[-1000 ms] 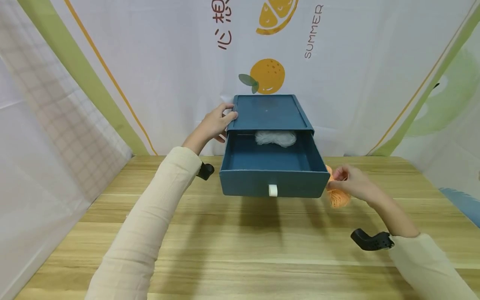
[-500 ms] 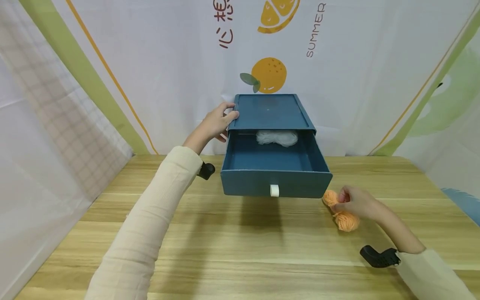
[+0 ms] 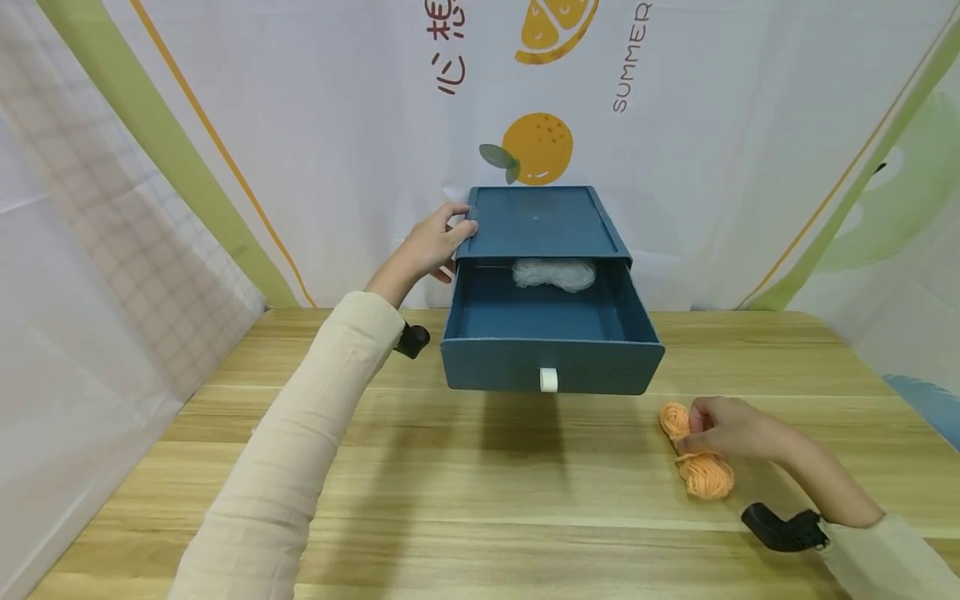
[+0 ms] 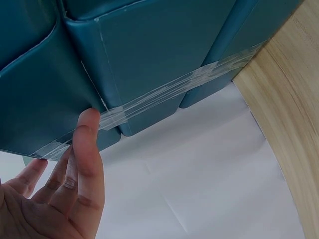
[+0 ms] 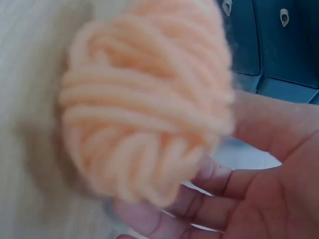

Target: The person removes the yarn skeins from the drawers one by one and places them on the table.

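Note:
A blue drawer cabinet stands at the back of the table, its top drawer pulled out. Inside, toward the rear, lies a white skein of yarn. My left hand rests against the cabinet's upper left side, thumb at the top edge; the left wrist view shows fairly straight fingers on the taped side panel. Right of the drawer, my right hand pinches an orange skein of yarn by its narrow middle, close over the table. The right wrist view shows the skein large, partly hiding the fingers.
The wooden table extends in front of the cabinet, under the overhanging drawer. A white printed curtain hangs right behind the cabinet and along both sides. Lower drawers with small pale pulls show in the right wrist view.
My right hand has carried the orange skein from beside the drawer's front right corner down toward me and to the right. My left hand keeps its place on the cabinet.

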Demonstrator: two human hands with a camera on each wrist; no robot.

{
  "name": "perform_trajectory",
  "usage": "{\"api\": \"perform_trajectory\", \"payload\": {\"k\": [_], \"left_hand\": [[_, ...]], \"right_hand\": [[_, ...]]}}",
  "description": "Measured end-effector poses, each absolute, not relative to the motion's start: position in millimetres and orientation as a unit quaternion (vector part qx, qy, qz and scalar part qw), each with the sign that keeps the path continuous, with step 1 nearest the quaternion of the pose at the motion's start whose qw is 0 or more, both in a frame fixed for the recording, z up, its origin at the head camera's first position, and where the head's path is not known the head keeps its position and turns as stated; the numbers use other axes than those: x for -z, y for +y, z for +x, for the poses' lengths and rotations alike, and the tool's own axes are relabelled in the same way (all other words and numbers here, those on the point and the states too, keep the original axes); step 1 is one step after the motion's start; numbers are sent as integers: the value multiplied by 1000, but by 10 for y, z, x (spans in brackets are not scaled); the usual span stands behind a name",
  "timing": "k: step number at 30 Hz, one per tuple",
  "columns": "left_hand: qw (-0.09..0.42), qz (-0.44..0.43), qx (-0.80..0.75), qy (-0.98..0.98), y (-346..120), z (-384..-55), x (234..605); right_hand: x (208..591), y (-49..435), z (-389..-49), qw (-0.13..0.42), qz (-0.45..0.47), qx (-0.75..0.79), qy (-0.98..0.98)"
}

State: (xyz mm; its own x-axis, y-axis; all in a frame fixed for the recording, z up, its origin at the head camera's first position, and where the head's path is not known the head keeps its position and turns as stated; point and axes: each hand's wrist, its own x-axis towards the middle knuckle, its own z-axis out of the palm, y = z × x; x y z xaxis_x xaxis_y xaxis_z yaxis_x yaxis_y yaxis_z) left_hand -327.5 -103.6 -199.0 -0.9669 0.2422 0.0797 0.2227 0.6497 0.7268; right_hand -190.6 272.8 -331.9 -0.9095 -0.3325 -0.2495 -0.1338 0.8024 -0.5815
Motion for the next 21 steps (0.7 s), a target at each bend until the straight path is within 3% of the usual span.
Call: {"api": "perform_trajectory", "payload": {"k": [8,21], "left_hand": [[14,127,-399,908,-1033,-3257,1979],[13,124,-401,907,-1023,-3259,1984]], "right_hand": [[3256,2736,-1903,218,-159,300,915],[3173,2691,-1899,236,-135,262,926]]}}
